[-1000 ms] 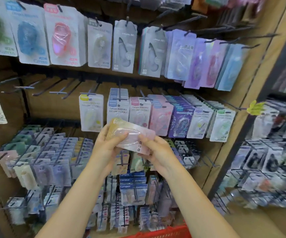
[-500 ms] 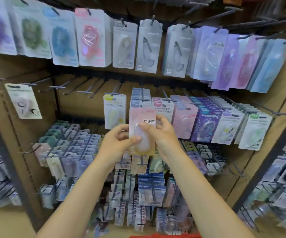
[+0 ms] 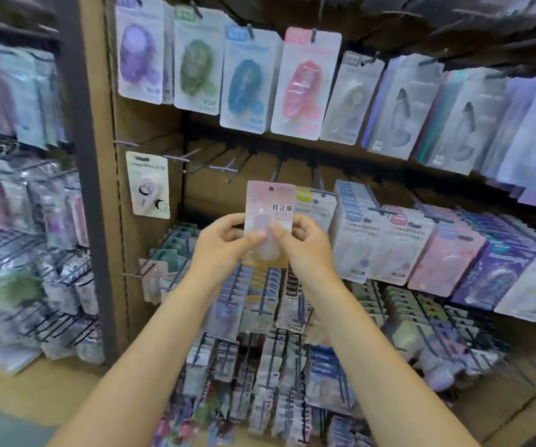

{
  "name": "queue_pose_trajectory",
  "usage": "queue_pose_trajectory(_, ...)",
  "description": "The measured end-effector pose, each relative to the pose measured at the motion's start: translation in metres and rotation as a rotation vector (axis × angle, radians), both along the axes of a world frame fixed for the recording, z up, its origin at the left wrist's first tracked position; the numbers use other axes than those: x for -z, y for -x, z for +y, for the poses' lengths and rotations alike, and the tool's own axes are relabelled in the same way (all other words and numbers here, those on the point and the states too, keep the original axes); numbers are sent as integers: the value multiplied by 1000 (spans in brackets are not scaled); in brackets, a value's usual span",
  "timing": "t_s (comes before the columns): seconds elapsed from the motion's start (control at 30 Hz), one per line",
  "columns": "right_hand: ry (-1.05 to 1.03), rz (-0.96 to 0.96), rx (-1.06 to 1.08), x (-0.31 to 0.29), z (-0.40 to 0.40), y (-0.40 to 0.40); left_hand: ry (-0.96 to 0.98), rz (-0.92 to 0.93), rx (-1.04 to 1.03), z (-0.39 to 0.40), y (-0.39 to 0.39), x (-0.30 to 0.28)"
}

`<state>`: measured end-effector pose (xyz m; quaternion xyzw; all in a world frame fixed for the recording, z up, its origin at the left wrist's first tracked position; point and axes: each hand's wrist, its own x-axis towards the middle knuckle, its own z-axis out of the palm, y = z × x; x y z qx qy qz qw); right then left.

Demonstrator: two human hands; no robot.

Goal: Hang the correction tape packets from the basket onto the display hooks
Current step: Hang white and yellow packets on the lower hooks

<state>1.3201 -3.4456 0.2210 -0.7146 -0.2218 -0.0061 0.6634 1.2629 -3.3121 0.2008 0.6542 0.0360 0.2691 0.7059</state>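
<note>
A pink correction tape packet [image 3: 270, 201] stands upright in front of the display, its hang hole at the top. My left hand [image 3: 224, 241] pinches its left edge with thumb on the front. My right hand [image 3: 302, 243] grips its right edge, thumb over the clear blister. Several bare hooks [image 3: 224, 169] stick out of the brown panel just above and left of the packet. A single white packet [image 3: 147, 185] hangs at the left of that row. The basket is out of view.
Rows of hung packets fill the board: large blister packs [image 3: 302, 82] above, pastel packets [image 3: 399, 250] to the right, small crowded ones [image 3: 260, 350] below. A dark upright post [image 3: 79, 156] divides this bay from wire racks [image 3: 25, 269] on the left.
The view has swung left, so the display shifted right. The packet, tilted flat a second ago, is now upright and held slightly higher, in front of the bare hooks.
</note>
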Motion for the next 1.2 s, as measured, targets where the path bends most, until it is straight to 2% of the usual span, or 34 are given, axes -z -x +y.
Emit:
queue_pose_trajectory(0.23, 29, -17, 80, 23, -2, 2, 25, 7, 91, 4, -8, 30)
queue_pose_trajectory(0.47, 8, -42, 138, 6, 11, -10, 48, -19, 126, 14, -26, 14)
queue_pose_trajectory(0.7, 8, -32, 159, 16, 17, -8, 89, -24, 141, 18, -26, 21)
queue_pose_trajectory(0.77, -2, -69, 206, 16, 22, -10, 32, -41, 94, 20, -30, 19)
queue_pose_trajectory(0.83, 30, -193, 257, 17, 25, -14, -102, -64, 17, 24, -37, 19)
queue_pose_trajectory(0.9, 157, -379, 253, 22, 26, -21, -297, -87, -29, 30, -44, 26)
queue_pose_trajectory(0.97, 316, -476, 230, 30, 25, -30, -488, -86, -59, 34, -51, 32)
queue_pose_trajectory(1.07, 487, -470, 258, 33, 23, -40, -583, -63, -77, 42, -64, 32)
queue_pose_trajectory(1.2, 565, -386, 248, 26, 23, -45, -647, -8, -80, 47, -75, 25)
